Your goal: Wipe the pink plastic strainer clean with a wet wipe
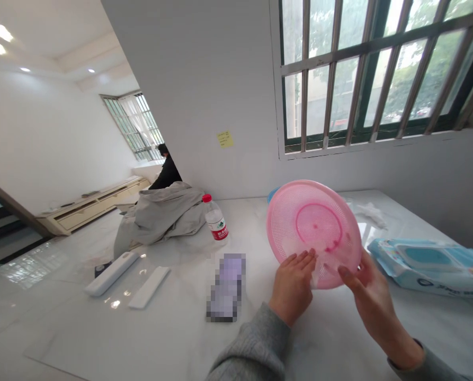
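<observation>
My left hand (293, 286) and my right hand (373, 301) hold a round pink plastic mesh strainer basket (311, 222) up at a tilt, with its underside facing me. The left fingers lie across its lower rim, and the right fingers grip its lower right edge. Its raised ring base has darker pink marks and looks wet. A blue rim (273, 194) shows just behind the basket, and the basket hides the rest of that item.
A pack of wet wipes (429, 267) lies right on the white marble counter (101, 333). Left stand a water bottle (215, 218), a grey cloth heap (160, 217), a blurred flat object (226, 288) and two white bars (111, 273). Beyond, a person (165, 169) sits.
</observation>
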